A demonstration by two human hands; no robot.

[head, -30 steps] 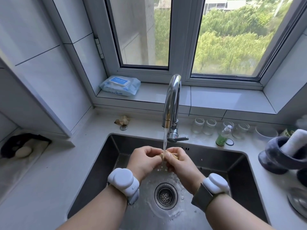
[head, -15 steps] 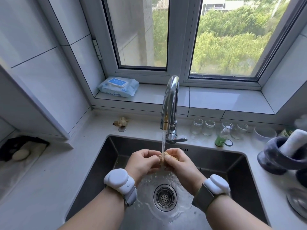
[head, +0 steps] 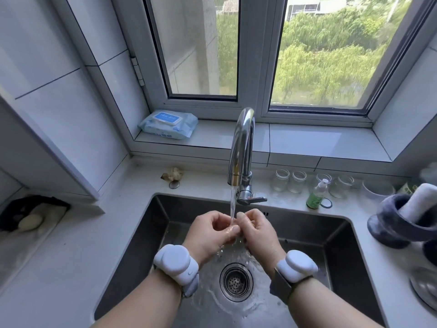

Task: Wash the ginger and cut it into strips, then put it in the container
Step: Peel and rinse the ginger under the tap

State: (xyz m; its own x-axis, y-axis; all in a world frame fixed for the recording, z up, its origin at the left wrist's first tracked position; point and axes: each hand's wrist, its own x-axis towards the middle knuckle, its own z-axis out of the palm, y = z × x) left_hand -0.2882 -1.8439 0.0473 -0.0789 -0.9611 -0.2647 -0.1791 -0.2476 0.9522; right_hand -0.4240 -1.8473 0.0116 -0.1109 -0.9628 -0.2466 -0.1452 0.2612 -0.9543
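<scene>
White tiled walls and a double window [head: 260, 50] backed a pale counter [head: 71, 252] with a steel sink [head: 331, 252] set into it. At twelve o'clock of the sink stood a chrome tap [head: 241, 147], with a stream of water [head: 233, 204] falling from its spout. Both hands met directly under that stream, above the drain [head: 236, 281] at six o'clock of them. The left hand [head: 210, 233] had its fingers curled inward, thumb tip pressed toward the right hand [head: 256, 230], which was likewise curled, the two touching at the fingertips. The ginger was enclosed between them and almost entirely hidden; which hand carried its weight could not be told, though both closed on it. Each wrist bore a white band device, left [head: 176, 263] and right [head: 296, 265].

At eleven o'clock, on the window sill, lay a pack of wipes [head: 168, 125]. At ten o'clock, on the counter near the wall, sat a small beige lump [head: 172, 174]. At two o'clock stood a row of empty glass jars [head: 289, 181] and a green bottle [head: 315, 195] just in front of them. At three o'clock stood a dark mortar [head: 392, 221] with a white pestle [head: 418, 200] leaning inside.
</scene>
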